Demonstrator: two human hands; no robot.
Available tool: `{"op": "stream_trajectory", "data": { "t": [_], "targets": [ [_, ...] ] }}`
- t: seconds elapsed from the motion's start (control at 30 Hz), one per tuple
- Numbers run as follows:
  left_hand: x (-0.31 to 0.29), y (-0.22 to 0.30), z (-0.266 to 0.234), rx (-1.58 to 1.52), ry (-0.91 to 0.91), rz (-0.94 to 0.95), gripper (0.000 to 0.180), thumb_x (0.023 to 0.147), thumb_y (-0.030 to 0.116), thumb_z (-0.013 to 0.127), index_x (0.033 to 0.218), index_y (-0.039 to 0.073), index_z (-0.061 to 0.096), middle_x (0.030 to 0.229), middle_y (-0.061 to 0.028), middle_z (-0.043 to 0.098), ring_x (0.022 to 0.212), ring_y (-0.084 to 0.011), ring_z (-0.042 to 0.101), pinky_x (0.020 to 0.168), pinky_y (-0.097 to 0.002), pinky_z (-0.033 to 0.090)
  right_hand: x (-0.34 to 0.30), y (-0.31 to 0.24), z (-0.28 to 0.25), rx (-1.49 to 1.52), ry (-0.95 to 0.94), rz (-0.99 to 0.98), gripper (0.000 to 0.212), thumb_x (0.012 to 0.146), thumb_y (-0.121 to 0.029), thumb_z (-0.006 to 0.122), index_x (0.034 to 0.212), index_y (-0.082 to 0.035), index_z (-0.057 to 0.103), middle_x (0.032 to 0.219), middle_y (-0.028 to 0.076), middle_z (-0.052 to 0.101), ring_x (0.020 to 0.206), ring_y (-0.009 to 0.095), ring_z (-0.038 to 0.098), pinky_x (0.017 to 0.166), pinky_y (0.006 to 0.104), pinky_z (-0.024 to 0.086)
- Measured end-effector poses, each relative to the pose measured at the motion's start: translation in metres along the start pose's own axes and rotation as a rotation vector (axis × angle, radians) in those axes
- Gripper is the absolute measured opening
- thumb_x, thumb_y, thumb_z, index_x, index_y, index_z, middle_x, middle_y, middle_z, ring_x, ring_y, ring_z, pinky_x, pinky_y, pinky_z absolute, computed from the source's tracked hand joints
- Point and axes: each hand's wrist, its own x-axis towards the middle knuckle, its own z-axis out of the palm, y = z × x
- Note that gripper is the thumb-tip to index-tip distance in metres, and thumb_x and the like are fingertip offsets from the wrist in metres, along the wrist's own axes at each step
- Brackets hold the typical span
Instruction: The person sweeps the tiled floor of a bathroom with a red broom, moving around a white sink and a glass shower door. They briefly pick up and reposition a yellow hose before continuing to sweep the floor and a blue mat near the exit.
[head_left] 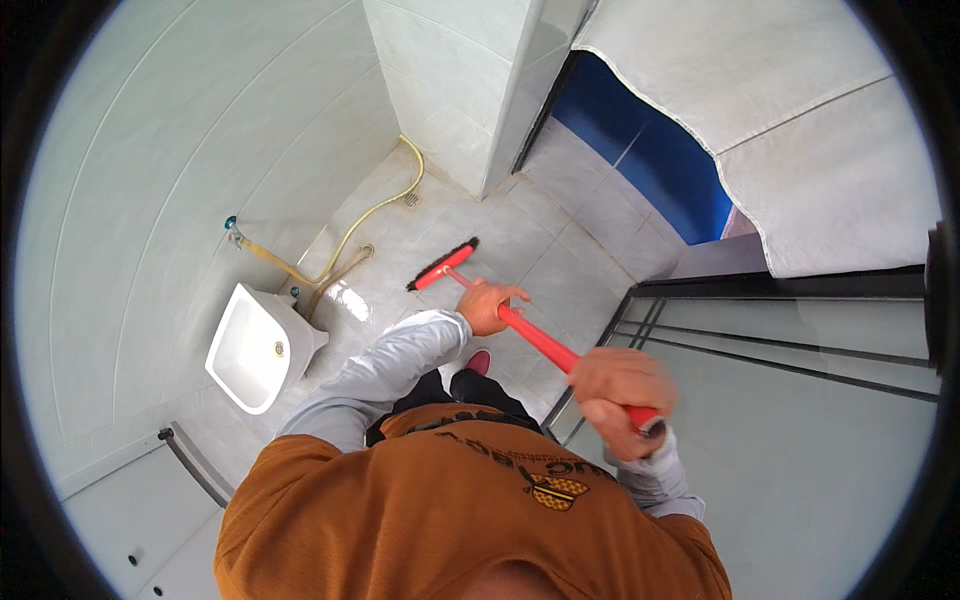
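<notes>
A red long-handled floor scrub brush [540, 340] slants across in front of me, held in both hands. My right hand [622, 395] is wrapped round the top of the handle, and the handle's end shows past the fist. Lower down the shaft my left hand [485, 305] grips it, a finger partly stretched out. Ahead of that hand is the red brush head [443, 266], edged with dark bristles, against the wet grey floor tiles [500, 235]. Whether the bristles press on the tiles is hard to tell.
A white washbasin [250, 350] stands at my left by the tiled wall. From a wall tap [233, 228] a yellow hose [355, 228] runs along the floor towards a drain [411, 200]. A glass door panel [780, 400] is close on my right; a white curtain [760, 100] hangs beyond.
</notes>
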Motion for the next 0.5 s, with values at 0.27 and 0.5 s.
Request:
{"op": "stream_trajectory", "data": {
  "t": [0.27, 0.5],
  "targets": [
    [0.015, -0.038, -0.057, 0.010, 0.401, -0.044, 0.023, 0.076, 0.016, 0.071, 0.098, 0.016, 0.064, 0.062, -0.0049, 0.056, 0.062, -0.0240, 0.054, 0.062, -0.0360, 0.042, 0.016, 0.032, -0.016, 0.056, -0.060, -0.048, 0.010, 0.076, 0.002, 0.059, 0.068, 0.001, 0.053, 0.066, 0.010, 0.055, 0.062, 0.026, 0.056, 0.072, 0.0402, 0.050],
    [0.048, -0.195, -0.129, 0.062, 0.414, -0.106, 0.020, 0.077, 0.017, 0.070, 0.097, 0.017, 0.064, 0.067, -0.0071, 0.060, 0.069, -0.0278, 0.057, 0.065, -0.0395, 0.044, 0.111, 0.136, 0.037, 0.033, -0.088, 0.031, 0.007, 0.082, 0.003, 0.057, 0.075, 0.003, 0.056, 0.073, 0.011, 0.057, 0.067, 0.026, 0.057, 0.080, 0.0389, 0.047]
  ]
}}
